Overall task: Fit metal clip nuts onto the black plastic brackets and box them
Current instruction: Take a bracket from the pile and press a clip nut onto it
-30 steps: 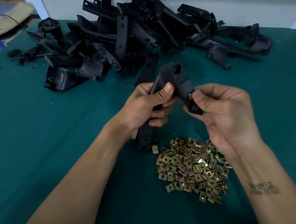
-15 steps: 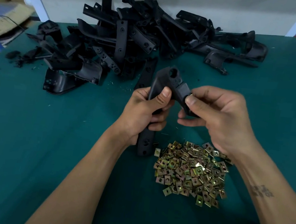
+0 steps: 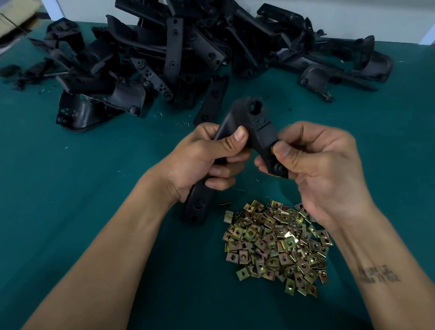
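Fingers [image 3: 226, 171] of the left hand [image 3: 197, 162] wrap the black bracket [image 3: 254, 125] to steady it — right hand [image 3: 318, 167] pinches its tab, likely seating a nut. Clip nuts [image 3: 277, 244] nearest on the counter [image 3: 40, 197]; spare brackets [image 3: 199, 43] beyond.

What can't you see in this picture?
- The clip nut being fitted: the right hand pinches the bracket end, and its thumb covers that spot.
- The bracket's middle: the left hand wraps it.
- The box for finished parts: only blurred cardboard shows, cut off by the left edge.
- Details of the nuts: too small.
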Motion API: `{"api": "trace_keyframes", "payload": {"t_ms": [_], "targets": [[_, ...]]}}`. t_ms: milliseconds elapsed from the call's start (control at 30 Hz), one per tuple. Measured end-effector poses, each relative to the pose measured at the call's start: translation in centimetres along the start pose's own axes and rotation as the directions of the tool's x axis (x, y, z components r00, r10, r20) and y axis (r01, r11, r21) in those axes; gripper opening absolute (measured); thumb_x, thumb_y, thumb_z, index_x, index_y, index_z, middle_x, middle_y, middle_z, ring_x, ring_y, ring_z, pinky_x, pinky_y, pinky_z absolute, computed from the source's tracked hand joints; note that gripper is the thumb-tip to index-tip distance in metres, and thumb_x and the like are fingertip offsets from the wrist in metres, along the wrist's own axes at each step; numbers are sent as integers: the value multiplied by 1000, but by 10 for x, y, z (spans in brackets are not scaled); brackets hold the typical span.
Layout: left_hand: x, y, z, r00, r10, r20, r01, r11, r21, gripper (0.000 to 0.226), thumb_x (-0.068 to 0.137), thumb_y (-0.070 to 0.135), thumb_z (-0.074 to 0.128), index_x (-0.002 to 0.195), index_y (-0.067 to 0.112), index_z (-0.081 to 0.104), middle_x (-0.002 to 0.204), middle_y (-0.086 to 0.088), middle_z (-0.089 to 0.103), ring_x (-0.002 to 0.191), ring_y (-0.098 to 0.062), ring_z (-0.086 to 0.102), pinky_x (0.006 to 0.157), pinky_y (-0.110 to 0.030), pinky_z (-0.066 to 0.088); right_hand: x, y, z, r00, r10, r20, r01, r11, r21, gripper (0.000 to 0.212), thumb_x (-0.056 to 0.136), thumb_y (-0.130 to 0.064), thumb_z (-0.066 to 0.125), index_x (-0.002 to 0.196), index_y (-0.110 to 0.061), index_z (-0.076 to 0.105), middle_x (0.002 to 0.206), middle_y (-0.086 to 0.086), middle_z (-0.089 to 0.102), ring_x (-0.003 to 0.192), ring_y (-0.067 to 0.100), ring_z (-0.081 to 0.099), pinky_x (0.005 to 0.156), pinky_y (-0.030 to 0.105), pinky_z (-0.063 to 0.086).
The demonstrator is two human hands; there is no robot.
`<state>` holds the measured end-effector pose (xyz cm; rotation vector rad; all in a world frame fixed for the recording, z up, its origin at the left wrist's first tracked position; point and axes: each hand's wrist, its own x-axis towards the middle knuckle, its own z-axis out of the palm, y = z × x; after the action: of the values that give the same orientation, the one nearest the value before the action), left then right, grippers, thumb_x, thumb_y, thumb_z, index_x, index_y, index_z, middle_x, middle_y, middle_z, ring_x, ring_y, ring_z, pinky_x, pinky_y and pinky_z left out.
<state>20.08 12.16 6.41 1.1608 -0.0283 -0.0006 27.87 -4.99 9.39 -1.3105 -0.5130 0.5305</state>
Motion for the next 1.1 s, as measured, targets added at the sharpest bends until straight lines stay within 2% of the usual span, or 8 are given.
{"api": "trace_keyframes", "payload": {"t_ms": [133,233,400,600,667,767,900,1100], "targets": [[2,0,-1,1000,19,-9,-19,1000,1,28,101,23,48,78,11,40,64,3,38,44,-2,26,37,-15,25,-1,0,7,998,19,-59,-15,998,66,21,88,14,58,73,-1,59,65,9,69,60,24,71,64,34,63],[1,-2,-1,999,41,-26,-41,999,-7,29,101,23,50,76,10,43,64,2,36,43,-3,27,36,-15,25,-2,1,14,991,52,-126,-32,988,152,22,89,14,56,73,0,57,66,9,68,61,25,71,64,34,64],[2,-3,-2,996,73,-53,-75,996,-39,33,101,22,53,71,10,49,65,1,37,43,-4,27,36,-15,27,-1,3,23,974,139,-179,-81,950,300,23,94,12,52,77,-2,58,87,18,63,70,25,73,64,30,61],[4,-5,-1,992,92,-85,-93,996,-14,36,100,24,55,65,17,53,64,3,38,43,-5,26,37,-15,27,-5,7,32,954,136,-267,-45,945,324,21,99,6,53,81,-3,59,92,19,63,72,24,71,65,30,61],[3,-5,-1,993,95,-68,-97,995,-35,35,100,25,54,66,18,54,65,3,37,44,-4,27,37,-15,27,-4,5,33,943,122,-310,-21,950,310,23,103,1,50,82,-6,59,90,13,63,74,21,69,67,31,62],[-2,-6,-3,997,82,-11,-83,994,-71,33,98,29,57,67,18,50,67,3,37,45,-3,29,37,-15,28,2,-8,14,922,40,-385,93,942,322,27,106,-5,45,82,-9,58,82,4,58,71,15,66,67,30,59],[-3,-7,-6,992,93,-88,-101,990,-98,33,102,27,51,70,19,52,68,4,38,46,-3,30,37,-15,28,0,-7,4,974,11,-225,31,983,181,16,95,0,61,81,-5,67,82,5,68,79,19,68,70,35,60],[3,-10,-7,985,120,-123,-133,985,-106,30,104,28,51,76,17,45,69,4,39,46,-3,29,36,-15,28,-1,5,17,968,-119,-223,144,984,103,12,87,0,73,83,-11,77,76,3,74,74,15,71,68,33,61]]}}
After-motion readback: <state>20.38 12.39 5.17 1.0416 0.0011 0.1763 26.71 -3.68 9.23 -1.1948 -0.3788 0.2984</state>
